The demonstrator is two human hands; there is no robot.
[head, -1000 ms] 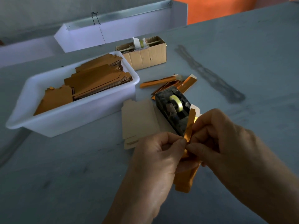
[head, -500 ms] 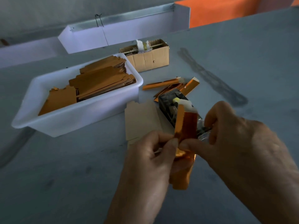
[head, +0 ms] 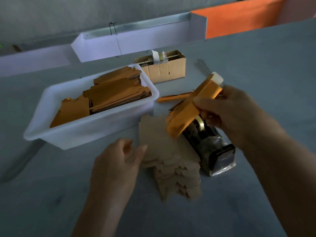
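Head view: the right hand (head: 236,113) grips a small orange carton (head: 193,108) at centre right, tilted above a tape dispenser (head: 210,146).
At lower centre the left hand (head: 118,161) is loosely curled and holds nothing, just beside pale cardboard blanks (head: 171,159). The white tub (head: 95,134) at left holds stacked orange flats (head: 116,94). The brown box (head: 167,71) behind it holds bits too dim to make out. The carton hides the dispenser's far end. The bottom edge cuts off both forearms. Grey table (head: 256,65) stretches to the upper right and lower left.
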